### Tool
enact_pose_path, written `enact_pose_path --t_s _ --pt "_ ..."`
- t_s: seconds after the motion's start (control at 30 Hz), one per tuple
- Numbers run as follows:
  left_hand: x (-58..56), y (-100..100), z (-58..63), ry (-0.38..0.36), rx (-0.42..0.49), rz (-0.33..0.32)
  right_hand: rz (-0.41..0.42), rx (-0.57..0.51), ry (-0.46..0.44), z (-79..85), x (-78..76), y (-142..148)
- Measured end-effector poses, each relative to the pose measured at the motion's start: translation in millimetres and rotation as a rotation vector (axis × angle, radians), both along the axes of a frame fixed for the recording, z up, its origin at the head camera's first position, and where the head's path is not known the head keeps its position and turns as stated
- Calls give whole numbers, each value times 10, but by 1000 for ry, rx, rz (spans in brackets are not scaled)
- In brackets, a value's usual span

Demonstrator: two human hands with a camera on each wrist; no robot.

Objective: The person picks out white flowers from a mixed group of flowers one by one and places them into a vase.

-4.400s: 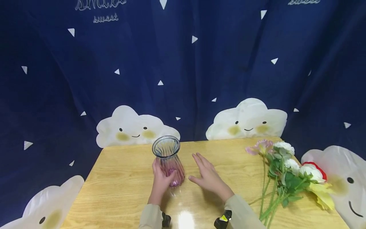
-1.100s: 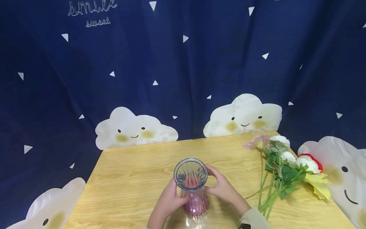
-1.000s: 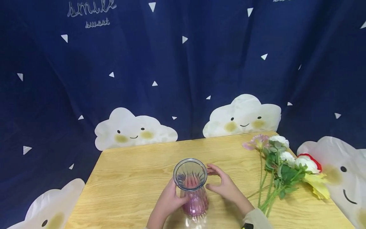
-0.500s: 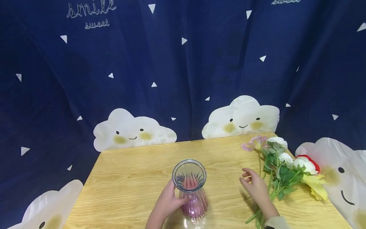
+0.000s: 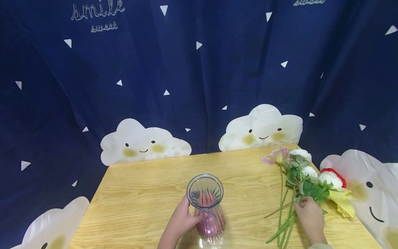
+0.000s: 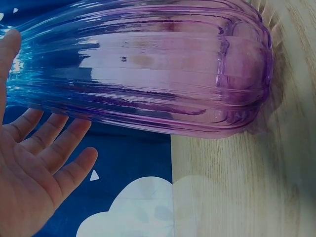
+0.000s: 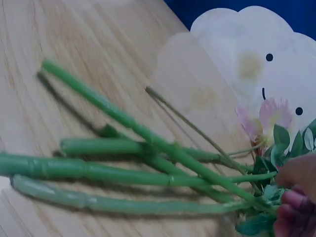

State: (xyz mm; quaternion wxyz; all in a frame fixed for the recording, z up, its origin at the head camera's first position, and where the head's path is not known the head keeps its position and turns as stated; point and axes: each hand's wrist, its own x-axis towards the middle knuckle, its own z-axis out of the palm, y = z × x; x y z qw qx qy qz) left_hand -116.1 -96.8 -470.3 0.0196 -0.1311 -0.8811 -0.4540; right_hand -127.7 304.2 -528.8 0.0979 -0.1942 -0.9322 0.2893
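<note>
A ribbed glass vase point(image 5: 209, 221), blue at the rim fading to purple-pink at the base, stands upright on the wooden table. My left hand point(image 5: 183, 218) holds it from the left, thumb across the near side and fingers around the far side. The left wrist view shows the vase point(image 6: 163, 69) large, with the fingers of the left hand point(image 6: 39, 168) along its neck. Over at the right, my right hand point(image 5: 311, 216) pinches a green flower stem point(image 7: 252, 177) just below the leaves. Fingertips of that right hand point(image 7: 298, 197) are curled among the leaves.
Several artificial flowers lie bunched at the table's right side: a pink one point(image 5: 278, 155), white ones point(image 5: 301, 154), a red-edged white one point(image 5: 331, 180) and a yellow one point(image 5: 342, 202). Behind the table point(image 5: 140, 193) hangs a dark blue curtain point(image 5: 155, 62) with clouds.
My right hand has let go of the vase and moved right to the flower stems, where it now pinches one. Earlier the vase came nearer and rightward; my left hand stays on it.
</note>
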Motion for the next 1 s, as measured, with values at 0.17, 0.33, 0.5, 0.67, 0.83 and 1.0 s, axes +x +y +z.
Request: enact_pose_path --t_s 0.17,0.33,0.5,0.67,0.83,1.0 --pt "4 -3 -10 -14 24 -4 67 20 -134 1 13 95" --pt "13 10 -13 -24 44 0 112 0 -266 -17 3 174" --pt "16 14 -24 -19 44 0 153 -11 -333 -41 -21 215" --pt "9 7 -32 -15 36 0 134 -34 -351 -47 -26 213" --pt "12 8 -25 -29 38 12 93 -36 -297 -51 -23 201" --pt "12 17 -22 -26 44 17 24 -42 -185 -83 32 198"
